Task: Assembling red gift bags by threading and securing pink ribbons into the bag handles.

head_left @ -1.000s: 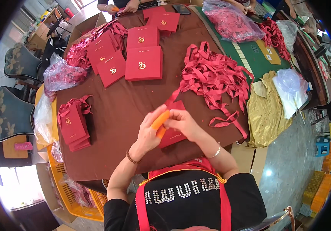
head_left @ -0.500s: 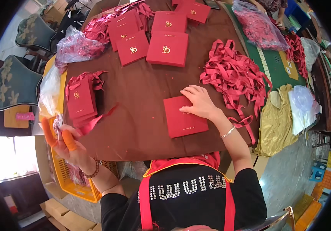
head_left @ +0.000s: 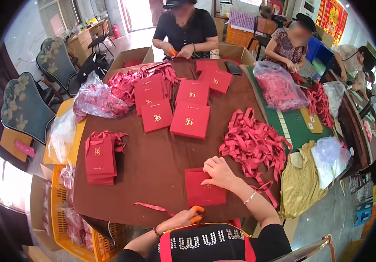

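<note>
A small flat red paper bag (head_left: 201,196) with gold print lies near the table's front edge. My right hand (head_left: 217,172) rests over its upper right part, fingers bent and thumb reaching across its face. Orange covers sit on the fingertips of my left hand (head_left: 182,219), which is low at the front edge, just below the bag. A red ribbon (head_left: 152,206) trails leftward over the cloth from my left hand, whose fingers are drawn together. Right of the bag spreads a big tangled pile of red ribbons (head_left: 253,144).
Stacked red bags (head_left: 190,121) fill the table's far middle; a ribboned stack (head_left: 100,161) stands left. A plastic sack (head_left: 98,98) lies far left. A yellow crate (head_left: 65,231) is below the left edge. One person (head_left: 186,30) works opposite, another (head_left: 288,48) far right.
My left hand has come from the left edge to the front middle, its ribbon trailing. My right hand has curled its fingers at the bag. The view has tilted up, showing people across the table.
</note>
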The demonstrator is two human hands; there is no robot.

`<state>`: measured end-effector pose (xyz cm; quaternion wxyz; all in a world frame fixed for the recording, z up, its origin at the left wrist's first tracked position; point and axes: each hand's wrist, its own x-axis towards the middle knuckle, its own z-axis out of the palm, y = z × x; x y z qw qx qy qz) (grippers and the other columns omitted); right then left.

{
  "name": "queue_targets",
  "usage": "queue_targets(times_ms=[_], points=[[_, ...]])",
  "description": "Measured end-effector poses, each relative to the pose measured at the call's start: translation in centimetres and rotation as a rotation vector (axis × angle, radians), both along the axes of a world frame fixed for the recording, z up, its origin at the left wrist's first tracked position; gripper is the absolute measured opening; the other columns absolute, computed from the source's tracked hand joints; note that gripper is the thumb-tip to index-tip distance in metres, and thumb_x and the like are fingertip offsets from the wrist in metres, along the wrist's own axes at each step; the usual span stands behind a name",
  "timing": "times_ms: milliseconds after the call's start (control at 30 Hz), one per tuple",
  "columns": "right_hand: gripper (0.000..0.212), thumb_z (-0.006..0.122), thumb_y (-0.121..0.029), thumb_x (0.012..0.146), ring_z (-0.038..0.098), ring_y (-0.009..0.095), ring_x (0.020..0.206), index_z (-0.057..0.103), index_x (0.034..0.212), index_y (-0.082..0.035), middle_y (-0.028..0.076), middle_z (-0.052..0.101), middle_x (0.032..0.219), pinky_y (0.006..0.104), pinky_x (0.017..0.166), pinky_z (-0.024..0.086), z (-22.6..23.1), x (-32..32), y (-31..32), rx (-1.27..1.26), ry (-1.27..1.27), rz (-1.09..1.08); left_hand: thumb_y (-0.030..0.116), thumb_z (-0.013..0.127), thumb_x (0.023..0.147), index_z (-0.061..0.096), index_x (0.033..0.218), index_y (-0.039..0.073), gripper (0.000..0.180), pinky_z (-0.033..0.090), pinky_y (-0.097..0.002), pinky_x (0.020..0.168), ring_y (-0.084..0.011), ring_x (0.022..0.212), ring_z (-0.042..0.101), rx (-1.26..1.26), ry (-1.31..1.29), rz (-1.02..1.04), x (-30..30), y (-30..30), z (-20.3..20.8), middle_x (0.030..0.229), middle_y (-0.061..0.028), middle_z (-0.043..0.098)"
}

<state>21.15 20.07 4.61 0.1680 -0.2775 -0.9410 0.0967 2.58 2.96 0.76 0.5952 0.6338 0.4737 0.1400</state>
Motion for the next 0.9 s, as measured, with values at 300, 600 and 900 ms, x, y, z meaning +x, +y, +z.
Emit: queue_targets(times_ms=[300,600,900], points=[[0.038,0.073,-0.033,0.074,0.056,0.027,0.068,0.05,0.08,-0.003,0.011,0.052,0.08,0.037,0.06,0.043,0.1,2.8,1.1,-0.403,0.277,-0.11,0.019,0.056,0.089,0.061,0.112,0.008,0.026,0.045,-0.0384,0.069,-0.027,0.082,0.059,0.813,0.278,0.092,2.3,1.5,-1.0,0.083,-0.0119,0.063],[0.04,0.075,-0.036,0.074,0.046,0.01,0.063,0.05,0.074,-0.005,0.0,0.051,0.067,0.0278,0.056,0.038,-3.9,5.6,2.5,-0.868,0.324,-0.429,0.005,0.057,0.085,0.061,0.106,-0.002,0.023,0.047,-0.0392,0.074,-0.0356,0.082,0.058,0.787,0.041,0.214,4.3,3.0,-1.3,0.088,-0.0187,0.062],[0.03,0.071,-0.03,0.078,0.056,0.011,0.07,0.063,0.083,-0.002,0.005,0.062,0.074,0.0278,0.064,0.045,0.7,5.9,3.7,-0.82,0.243,-0.402,0.008,0.052,0.093,0.057,0.107,0.0,0.017,0.048,-0.0243,0.067,-0.0147,0.082,0.063,0.142,-0.385,0.529,1.3,2.8,-0.3,0.093,-0.0101,0.067]])
